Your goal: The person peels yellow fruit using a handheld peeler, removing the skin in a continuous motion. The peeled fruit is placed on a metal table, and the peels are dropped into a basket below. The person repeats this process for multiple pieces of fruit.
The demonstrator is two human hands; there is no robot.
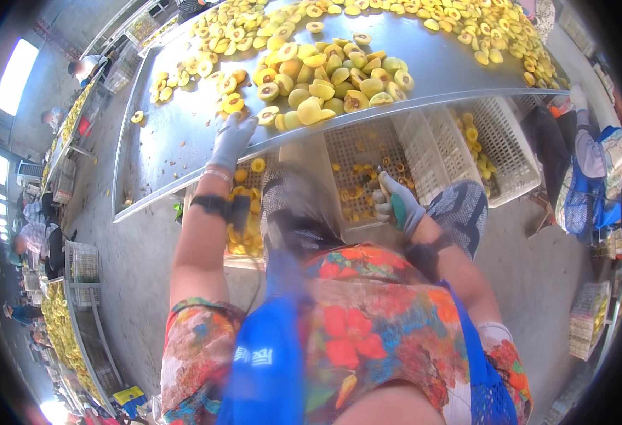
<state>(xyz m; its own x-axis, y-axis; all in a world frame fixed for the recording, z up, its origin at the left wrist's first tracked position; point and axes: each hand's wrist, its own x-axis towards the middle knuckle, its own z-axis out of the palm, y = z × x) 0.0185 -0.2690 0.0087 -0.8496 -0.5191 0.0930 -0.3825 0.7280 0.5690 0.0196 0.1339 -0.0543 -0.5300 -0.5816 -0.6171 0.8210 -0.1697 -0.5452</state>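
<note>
My left hand (235,139), in a pale grey glove, reaches over the near edge of the metal table (178,141). Its fingertips are at halved yellow stone fruit (232,103), which look like apricots or peaches. Whether the fingers hold a piece is hidden. Just right of it rises a heap of halves (319,85), some with brown pits showing. Above a crate, between my knees, my right hand (400,204) is closed around a small tool with a green handle (398,210). A short metal tip shows by the thumb.
Under the table edge stand a plastic crate (364,143) with fruit scraps, a crate of yellow fruit (244,257) and a white crate (502,154). More halves (470,26) cover the table's far side. A co-worker (589,164) sits at right; others work at tables on the left.
</note>
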